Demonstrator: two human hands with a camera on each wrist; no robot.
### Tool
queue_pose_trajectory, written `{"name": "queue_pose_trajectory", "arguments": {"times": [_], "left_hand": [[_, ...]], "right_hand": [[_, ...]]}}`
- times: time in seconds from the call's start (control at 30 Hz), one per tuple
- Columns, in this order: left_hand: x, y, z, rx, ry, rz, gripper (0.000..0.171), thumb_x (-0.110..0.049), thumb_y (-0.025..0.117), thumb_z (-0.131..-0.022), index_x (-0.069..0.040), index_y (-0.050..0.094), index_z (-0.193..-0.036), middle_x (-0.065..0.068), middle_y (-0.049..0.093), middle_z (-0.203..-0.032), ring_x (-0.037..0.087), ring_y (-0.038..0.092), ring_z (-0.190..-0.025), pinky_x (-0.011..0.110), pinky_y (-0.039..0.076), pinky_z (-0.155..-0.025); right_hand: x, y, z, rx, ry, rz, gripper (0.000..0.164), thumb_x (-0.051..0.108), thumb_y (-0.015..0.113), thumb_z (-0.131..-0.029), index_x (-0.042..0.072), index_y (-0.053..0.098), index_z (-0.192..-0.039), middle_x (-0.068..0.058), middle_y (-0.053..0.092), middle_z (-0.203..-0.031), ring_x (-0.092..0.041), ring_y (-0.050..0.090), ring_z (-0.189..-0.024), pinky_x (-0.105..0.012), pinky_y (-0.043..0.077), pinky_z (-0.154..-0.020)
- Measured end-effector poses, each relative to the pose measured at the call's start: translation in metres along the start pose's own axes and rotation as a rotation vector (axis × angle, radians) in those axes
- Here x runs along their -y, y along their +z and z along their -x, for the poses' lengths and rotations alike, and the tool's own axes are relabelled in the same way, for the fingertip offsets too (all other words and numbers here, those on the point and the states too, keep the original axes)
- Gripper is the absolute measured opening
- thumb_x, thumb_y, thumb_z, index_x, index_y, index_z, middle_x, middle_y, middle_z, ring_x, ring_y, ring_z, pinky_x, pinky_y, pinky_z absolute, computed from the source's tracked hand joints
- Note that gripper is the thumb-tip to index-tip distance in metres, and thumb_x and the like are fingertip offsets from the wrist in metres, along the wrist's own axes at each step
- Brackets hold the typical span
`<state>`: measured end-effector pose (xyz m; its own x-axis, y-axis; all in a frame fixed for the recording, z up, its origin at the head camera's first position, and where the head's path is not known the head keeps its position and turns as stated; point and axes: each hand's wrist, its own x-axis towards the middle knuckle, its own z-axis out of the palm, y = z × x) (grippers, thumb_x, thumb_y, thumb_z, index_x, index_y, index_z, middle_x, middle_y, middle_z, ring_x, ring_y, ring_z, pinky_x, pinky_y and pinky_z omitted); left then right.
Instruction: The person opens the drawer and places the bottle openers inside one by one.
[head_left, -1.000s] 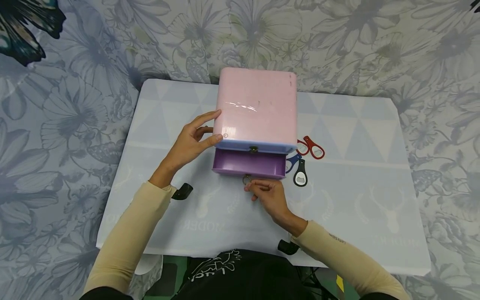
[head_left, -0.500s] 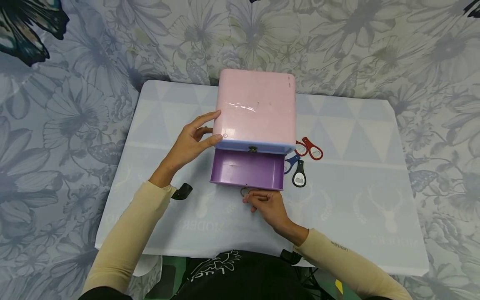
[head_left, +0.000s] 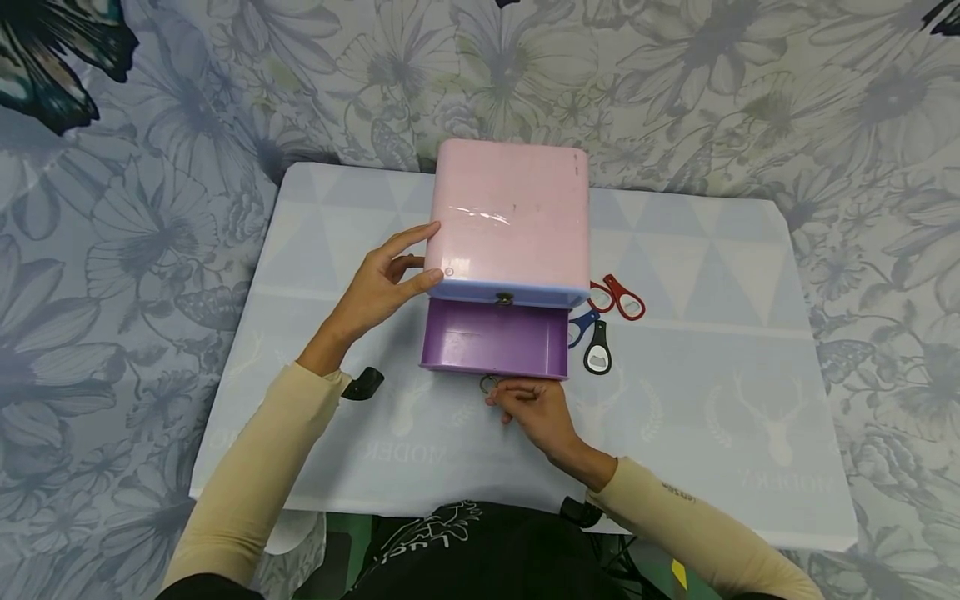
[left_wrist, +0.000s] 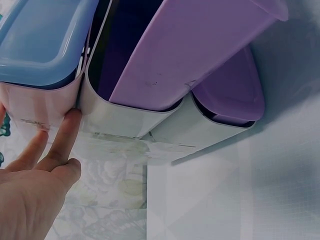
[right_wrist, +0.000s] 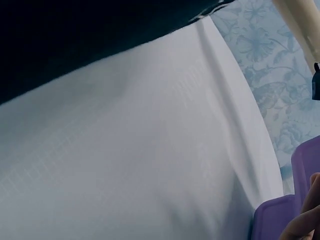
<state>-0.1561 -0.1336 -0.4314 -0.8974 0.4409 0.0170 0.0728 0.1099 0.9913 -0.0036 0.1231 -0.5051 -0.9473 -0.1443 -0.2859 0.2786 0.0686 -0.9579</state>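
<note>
A small drawer cabinet [head_left: 510,212] with a pink top stands at the back middle of the table. Its middle purple drawer [head_left: 491,342] is pulled far out, with nothing seen inside. My right hand [head_left: 536,412] pinches the ring pull [head_left: 488,384] at that drawer's front; in the right wrist view only its fingers [right_wrist: 305,220] show, at the corner. On the cabinet's left side rests my left hand [head_left: 382,279], fingers mostly straight, touching the pink wall in the left wrist view. The blue top drawer [left_wrist: 42,40] and the bottom purple drawer [left_wrist: 235,90] are closed.
Right of the cabinet lie a black bottle opener [head_left: 597,360], a blue one [head_left: 585,321] and red ones [head_left: 624,292], partly hidden by the cabinet. The pale patterned tablecloth [head_left: 697,400] covers the table, and floral-patterned walls [head_left: 675,108] stand close behind and beside it.
My right hand has drawn the purple drawer further out towards me, mostly in the first half second. My left hand has stayed on the cabinet's side.
</note>
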Motion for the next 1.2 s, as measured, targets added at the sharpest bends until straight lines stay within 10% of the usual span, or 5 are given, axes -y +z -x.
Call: {"name": "queue_pose_trajectory", "arguments": {"times": [0.33, 0.7, 0.97, 1.2], "left_hand": [[-0.002, 0.001, 0.0, 0.002, -0.007, 0.001, 0.063, -0.014, 0.068, -0.096, -0.029, 0.045, -0.152, -0.009, 0.033, -0.16, 0.027, 0.053, -0.127, 0.032, 0.052, -0.095], [0.001, 0.0, 0.0, 0.003, -0.006, -0.003, 0.063, -0.015, 0.068, -0.096, -0.03, 0.045, -0.152, -0.009, 0.034, -0.159, 0.028, 0.054, -0.128, 0.033, 0.052, -0.096], [0.002, 0.0, -0.002, -0.002, -0.009, 0.011, 0.062, -0.015, 0.068, -0.096, -0.03, 0.045, -0.152, -0.009, 0.034, -0.159, 0.026, 0.054, -0.126, 0.03, 0.05, -0.097], [0.003, -0.001, 0.0, 0.004, -0.015, 0.012, 0.062, -0.015, 0.068, -0.097, -0.031, 0.044, -0.152, -0.01, 0.033, -0.16, 0.023, 0.054, -0.126, 0.029, 0.047, -0.1]], "right_hand": [[-0.002, 0.001, 0.002, -0.019, 0.015, -0.034, 0.013, 0.004, 0.068, -0.093, -0.007, 0.074, -0.096, -0.019, 0.076, -0.086, -0.015, 0.067, -0.062, -0.027, 0.056, -0.057], [-0.009, -0.005, 0.007, -0.035, 0.036, 0.023, 0.018, 0.016, 0.075, -0.092, 0.0, 0.077, -0.1, -0.017, 0.076, -0.089, -0.029, 0.067, -0.062, -0.038, 0.058, -0.059], [-0.016, -0.036, 0.019, 0.006, -0.07, 0.24, 0.021, 0.021, 0.077, -0.09, 0.003, 0.077, -0.102, -0.011, 0.078, -0.089, -0.039, 0.068, -0.064, -0.037, 0.058, -0.058], [-0.017, -0.066, 0.022, 0.008, -0.159, 0.463, 0.022, 0.022, 0.079, -0.088, 0.006, 0.078, -0.103, 0.003, 0.077, -0.089, -0.018, 0.07, -0.062, -0.026, 0.054, -0.055]]}}
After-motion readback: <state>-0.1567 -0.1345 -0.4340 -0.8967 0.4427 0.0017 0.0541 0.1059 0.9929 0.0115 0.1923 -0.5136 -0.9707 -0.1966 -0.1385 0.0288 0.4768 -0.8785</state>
